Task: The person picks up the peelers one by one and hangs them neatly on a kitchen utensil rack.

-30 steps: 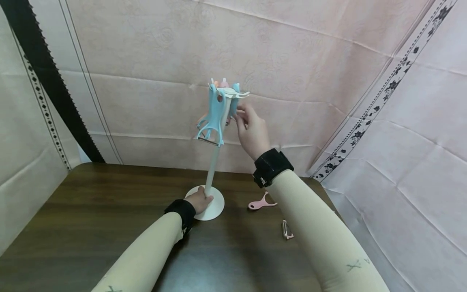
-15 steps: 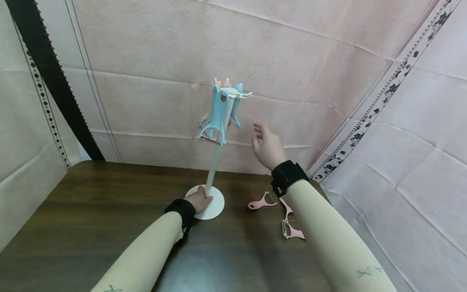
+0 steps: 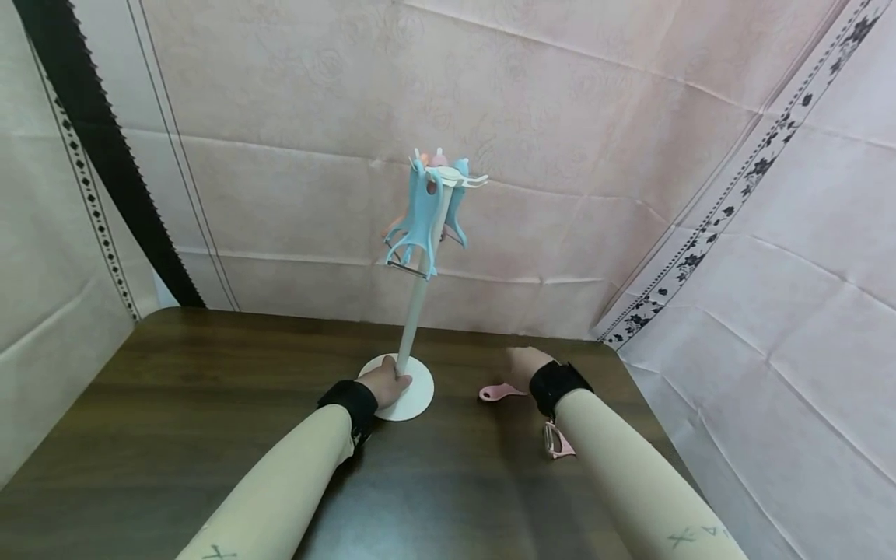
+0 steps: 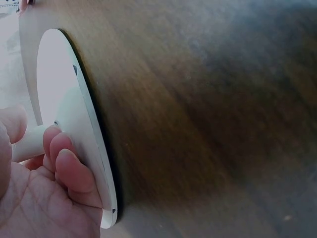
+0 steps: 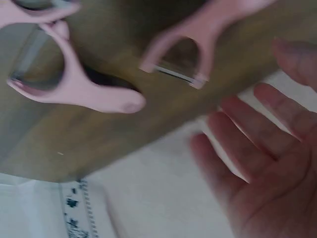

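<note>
My left hand (image 3: 382, 382) grips the foot of a white stand's pole (image 3: 411, 327), just above its round base (image 3: 415, 400). In the left wrist view, thumb and fingers wrap around the pole against the base (image 4: 59, 84). Blue peelers (image 3: 423, 210) hang from the hooks at the top, with orange and pink pieces partly hidden behind. My right hand (image 3: 526, 365) hovers over the table by a pink peeler (image 3: 498, 393), holding nothing. Its fingers (image 5: 237, 134) are spread in the right wrist view, apart from that pink peeler (image 5: 205, 25). A second pink peeler (image 5: 81, 89) lies nearby.
A third pink peeler (image 5: 29, 15) touches the second one at the frame's edge. The brown wooden table (image 3: 210, 435) ends at a pale cloth backdrop (image 3: 301, 194). Another cloth (image 3: 791, 311) hangs on the right.
My right hand has left the hanging blue peeler at the top of the stand. It has moved right and down toward the pink peelers. The left hand stays on the pole.
</note>
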The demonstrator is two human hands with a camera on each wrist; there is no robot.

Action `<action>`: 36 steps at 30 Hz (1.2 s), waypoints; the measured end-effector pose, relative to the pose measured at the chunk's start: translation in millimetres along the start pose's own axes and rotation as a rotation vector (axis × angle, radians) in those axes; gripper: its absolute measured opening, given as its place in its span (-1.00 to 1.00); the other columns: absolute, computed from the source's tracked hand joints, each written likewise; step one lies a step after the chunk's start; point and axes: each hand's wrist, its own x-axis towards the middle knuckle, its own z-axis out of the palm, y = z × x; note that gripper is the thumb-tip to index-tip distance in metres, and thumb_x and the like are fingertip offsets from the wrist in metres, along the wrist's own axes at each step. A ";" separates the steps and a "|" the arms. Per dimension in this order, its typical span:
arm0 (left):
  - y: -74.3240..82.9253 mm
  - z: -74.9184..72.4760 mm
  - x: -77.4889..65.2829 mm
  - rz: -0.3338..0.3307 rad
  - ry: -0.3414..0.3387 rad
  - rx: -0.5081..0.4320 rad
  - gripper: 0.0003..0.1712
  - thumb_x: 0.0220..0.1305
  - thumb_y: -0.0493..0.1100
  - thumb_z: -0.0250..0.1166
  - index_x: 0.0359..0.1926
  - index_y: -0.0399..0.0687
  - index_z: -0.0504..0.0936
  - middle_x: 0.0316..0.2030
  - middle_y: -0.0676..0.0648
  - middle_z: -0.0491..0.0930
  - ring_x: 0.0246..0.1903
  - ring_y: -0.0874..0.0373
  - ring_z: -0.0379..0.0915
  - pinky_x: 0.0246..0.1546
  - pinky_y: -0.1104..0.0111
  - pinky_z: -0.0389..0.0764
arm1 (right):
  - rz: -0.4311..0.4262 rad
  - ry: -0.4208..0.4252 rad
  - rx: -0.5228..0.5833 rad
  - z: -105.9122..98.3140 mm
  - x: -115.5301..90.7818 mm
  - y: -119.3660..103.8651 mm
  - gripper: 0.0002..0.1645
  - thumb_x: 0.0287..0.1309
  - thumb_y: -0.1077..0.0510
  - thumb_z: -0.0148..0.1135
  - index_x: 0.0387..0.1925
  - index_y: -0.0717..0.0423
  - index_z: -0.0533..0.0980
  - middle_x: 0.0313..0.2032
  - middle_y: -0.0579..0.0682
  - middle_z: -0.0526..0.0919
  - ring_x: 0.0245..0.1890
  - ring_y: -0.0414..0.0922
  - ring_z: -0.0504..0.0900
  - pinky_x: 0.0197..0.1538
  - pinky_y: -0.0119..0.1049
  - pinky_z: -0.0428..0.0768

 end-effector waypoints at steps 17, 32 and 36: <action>3.8 1.1 -1.1 0.014 -0.010 -0.007 -0.30 0.45 0.03 0.08 0.34 -0.36 0.10 0.20 -0.36 0.37 0.18 -0.19 0.35 0.18 -0.04 0.32 | -0.046 0.064 -0.087 41.1 -6.7 6.4 -0.79 -0.01 0.22 0.37 -0.28 0.11 0.55 -0.33 0.05 0.64 -0.23 0.04 0.63 -0.17 0.00 0.57; 5.0 3.2 0.5 0.003 0.004 0.004 -0.31 0.44 0.03 0.10 0.32 -0.34 0.10 0.14 -0.33 0.42 0.12 -0.16 0.40 0.17 -0.02 0.34 | 0.007 0.100 -0.114 44.4 -10.6 -0.5 -0.62 0.16 0.13 0.25 -0.74 -0.10 0.45 -0.58 -0.10 0.56 -0.60 -0.14 0.47 -0.49 -0.01 0.47; 1.0 5.7 3.4 0.016 0.004 0.010 -0.30 0.43 0.03 0.12 0.31 -0.36 0.11 0.12 -0.34 0.43 0.10 -0.15 0.41 0.14 -0.02 0.37 | -0.014 0.146 -0.120 44.1 -16.1 -4.2 -0.63 0.11 0.14 0.27 -0.76 -0.05 0.43 -0.60 -0.06 0.54 -0.59 -0.12 0.48 -0.51 -0.04 0.47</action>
